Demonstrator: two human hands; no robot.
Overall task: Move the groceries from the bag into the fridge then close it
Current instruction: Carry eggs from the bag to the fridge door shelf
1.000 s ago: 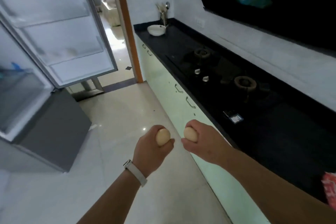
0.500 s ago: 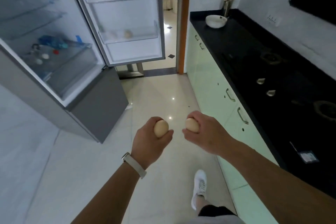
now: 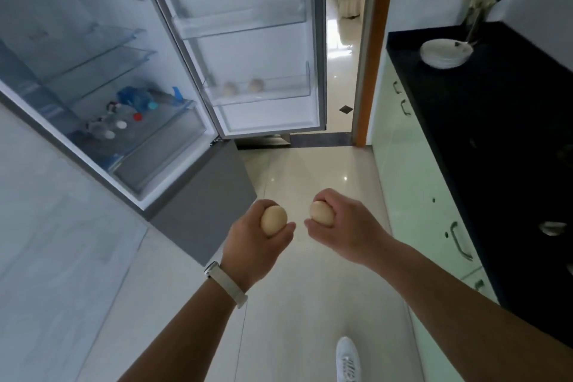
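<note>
I note left hand (image 3: 248,248) gripping one egg (image 3: 273,221), right hand (image 3: 347,229) gripping a second egg (image 3: 322,211), above glossy pale floor (image 3: 294,319). Fridge door (image 3: 254,40) open ahead-left; black countertop (image 3: 496,118), white bowl (image 3: 445,54) at right.

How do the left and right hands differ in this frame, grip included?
The left hand wears a pale wristband; the right hand has a bare wrist. The left egg shows most of its shell, while the right egg is partly covered by curled fingers. Shared: each hand grips one tan egg over the floor, short of the open fridge.
</note>
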